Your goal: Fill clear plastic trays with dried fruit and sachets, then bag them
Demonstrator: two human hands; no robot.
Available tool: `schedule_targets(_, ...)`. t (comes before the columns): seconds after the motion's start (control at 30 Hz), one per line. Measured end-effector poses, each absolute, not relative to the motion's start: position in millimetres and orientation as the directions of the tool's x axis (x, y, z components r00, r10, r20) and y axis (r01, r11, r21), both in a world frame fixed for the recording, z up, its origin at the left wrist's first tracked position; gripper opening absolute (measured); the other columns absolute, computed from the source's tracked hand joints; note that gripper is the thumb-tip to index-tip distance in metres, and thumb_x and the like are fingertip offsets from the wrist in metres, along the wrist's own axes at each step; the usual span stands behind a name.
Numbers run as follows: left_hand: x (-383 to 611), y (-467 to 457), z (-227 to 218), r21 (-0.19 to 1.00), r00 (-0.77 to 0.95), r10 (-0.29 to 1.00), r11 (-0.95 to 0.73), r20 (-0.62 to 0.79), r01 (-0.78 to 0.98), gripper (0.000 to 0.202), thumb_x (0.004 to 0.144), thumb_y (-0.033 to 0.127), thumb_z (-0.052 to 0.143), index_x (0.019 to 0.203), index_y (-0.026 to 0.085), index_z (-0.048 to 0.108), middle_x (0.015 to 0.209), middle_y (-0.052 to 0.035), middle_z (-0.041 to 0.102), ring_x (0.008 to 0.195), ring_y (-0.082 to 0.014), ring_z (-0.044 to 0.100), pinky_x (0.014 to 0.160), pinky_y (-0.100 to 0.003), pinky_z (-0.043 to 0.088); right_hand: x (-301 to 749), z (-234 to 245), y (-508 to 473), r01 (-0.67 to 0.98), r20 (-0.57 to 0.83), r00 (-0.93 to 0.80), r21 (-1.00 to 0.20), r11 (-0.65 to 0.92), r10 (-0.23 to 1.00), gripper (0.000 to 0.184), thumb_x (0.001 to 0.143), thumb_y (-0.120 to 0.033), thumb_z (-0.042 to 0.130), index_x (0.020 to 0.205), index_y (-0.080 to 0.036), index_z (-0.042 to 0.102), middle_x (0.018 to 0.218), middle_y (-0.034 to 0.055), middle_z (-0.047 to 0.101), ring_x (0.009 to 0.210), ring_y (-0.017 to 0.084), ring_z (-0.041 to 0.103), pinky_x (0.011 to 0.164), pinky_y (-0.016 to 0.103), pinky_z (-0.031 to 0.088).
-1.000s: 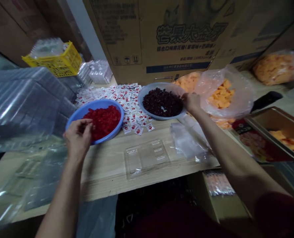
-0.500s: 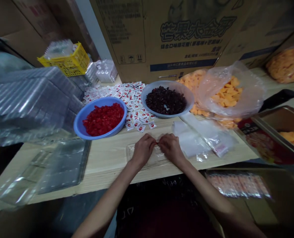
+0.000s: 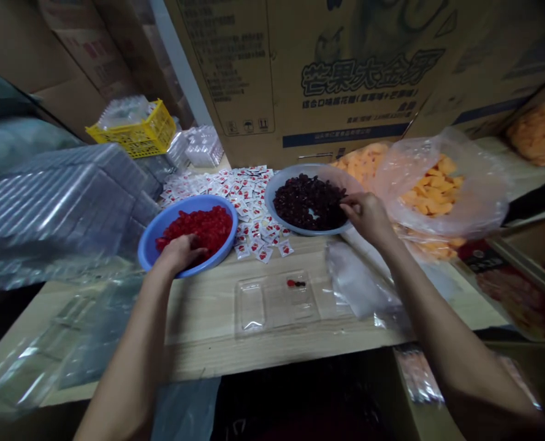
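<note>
My left hand reaches into a blue bowl of red gummy-like candies, thumb and fingers apart and their tips partly hidden among the pieces. Over the right rim of a pale bowl of dark red-black candies, my right hand has its thumb and fingers pinched together. What sits in that pinch is too small to make out. Between my arms, a clear plastic tray with compartments lies on the table. One red piece and a dark piece rest end to end in its upper right.
Small printed sachets spread between the bowls. Clear bags lie right of the tray, below a bag of orange pieces. Stacked clear trays stand left, near a yellow basket. A large carton borders the back.
My hands were together over the clear tray. They have parted, the left to the red candies, the right to the dark ones. The two small pieces on the tray are now uncovered.
</note>
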State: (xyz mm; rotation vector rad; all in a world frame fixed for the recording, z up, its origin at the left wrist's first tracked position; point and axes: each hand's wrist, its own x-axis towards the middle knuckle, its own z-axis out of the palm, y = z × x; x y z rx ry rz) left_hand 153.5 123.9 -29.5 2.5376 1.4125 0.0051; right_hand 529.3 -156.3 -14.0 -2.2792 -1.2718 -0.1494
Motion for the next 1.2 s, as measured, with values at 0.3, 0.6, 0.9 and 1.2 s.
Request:
schedule_targets(0.3, 146, 143, -57, 0.095, 0.453, 0.877, -0.443, -0.161, 0.891, 0.021, 0.075, 0.039, 0.062, 0.083, 0.021, 0.068, 0.085, -0.0108, 0.074, 0.082, -0.0297, 0.069, 0.074, -0.036, 0.052, 555, -50, -78, 0.785, 0.008, 0.6, -0.202, -0.586, 0.8, 0.02, 0.077, -0.004, 0.065, 0.096, -0.006, 0.069, 0.108, 0.0225, 0.07, 0.105, 0.031, 0.065, 0.092, 0.038, 0.047)
schedule_targets(0.6, 149, 115, -33, 0.352, 0.313, 0.937, -0.348, 0.154, 0.869, 0.02, 0.082, 0.028, 0.054, 0.094, 0.019, 0.068, 0.095, -0.0099, 0.073, 0.097, -0.0292, 0.066, 0.094, -0.041, 0.049, 558, -30, -96, 0.75, 0.119, 0.604, -0.42, -0.512, 0.788, 0.013, 0.08, -0.009, 0.057, 0.071, -0.018, 0.058, 0.081, 0.0102, 0.071, 0.08, 0.023, 0.066, 0.08, 0.033, 0.052)
schedule_targets(0.9, 184, -42, -25, 0.872, 0.658, 0.719, -0.449, 0.224, 0.195, 0.018, 0.089, 0.03, 0.06, 0.102, 0.019, 0.068, 0.098, -0.0053, 0.072, 0.087, -0.0177, 0.066, 0.081, -0.03, 0.052, 403, -58, -221, 0.57, 0.234, 0.373, -0.822, -0.023, 0.898, 0.005, 0.09, -0.02, 0.059, 0.087, -0.021, 0.062, 0.086, 0.0031, 0.068, 0.078, 0.018, 0.062, 0.07, 0.03, 0.048)
schedule_targets(1.2, 227, -117, -78, 0.555, 0.894, 0.403, -0.797, 0.195, 0.238, 0.016, 0.095, 0.021, 0.054, 0.088, 0.02, 0.069, 0.088, -0.0067, 0.067, 0.09, -0.0222, 0.057, 0.083, -0.038, 0.049, 368, -94, -229, 0.784, 0.312, 0.244, -0.62, 0.002, 0.918, 0.016, 0.092, -0.01, 0.058, 0.081, -0.019, 0.067, 0.088, 0.007, 0.065, 0.09, 0.024, 0.053, 0.082, 0.038, 0.046)
